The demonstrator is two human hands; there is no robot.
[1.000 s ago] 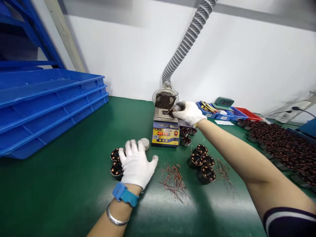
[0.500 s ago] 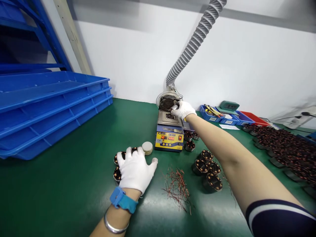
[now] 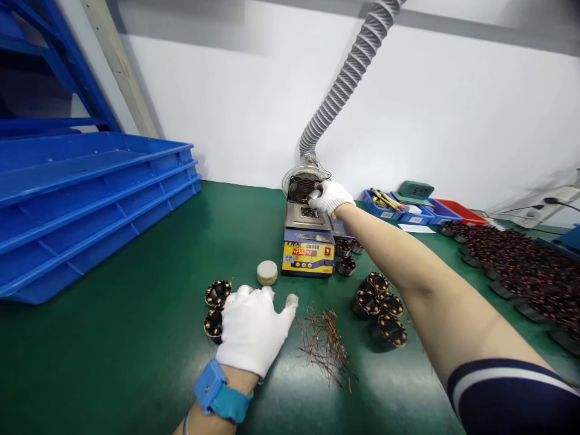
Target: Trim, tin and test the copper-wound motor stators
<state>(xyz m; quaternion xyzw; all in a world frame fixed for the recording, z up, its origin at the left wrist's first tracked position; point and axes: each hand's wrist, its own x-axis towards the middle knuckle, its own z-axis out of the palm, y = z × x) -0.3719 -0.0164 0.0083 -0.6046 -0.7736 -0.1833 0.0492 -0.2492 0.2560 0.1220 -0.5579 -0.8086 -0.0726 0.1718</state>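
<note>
My white-gloved left hand (image 3: 251,329) curls its fingers down over a wound motor stator, mostly hidden beneath it; the thumb sticks out to the right. Two more black stators with copper ends (image 3: 218,293) stand beside its left edge. A round whitish lid-like disc (image 3: 267,273) lies just beyond the fingers. My gloved right hand (image 3: 334,199) is closed around a silver-sided stator (image 3: 315,194), tilted above the opening of a solder pot (image 3: 308,251) with a yellow digital panel. The fingers partly cover that stator.
Clipped copper wires (image 3: 327,347) lie in the middle, with several stators (image 3: 392,331) to their right. Many more stators (image 3: 507,260) fill the far right. Stacked blue trays (image 3: 104,199) stand left. A grey hose (image 3: 348,78) rises behind the pot. Small bins (image 3: 385,206) line the wall.
My left hand has drawn back toward me, its fingers curling, and the stator beyond it has come back with it. My right hand stays over the solder pot with its stator.
</note>
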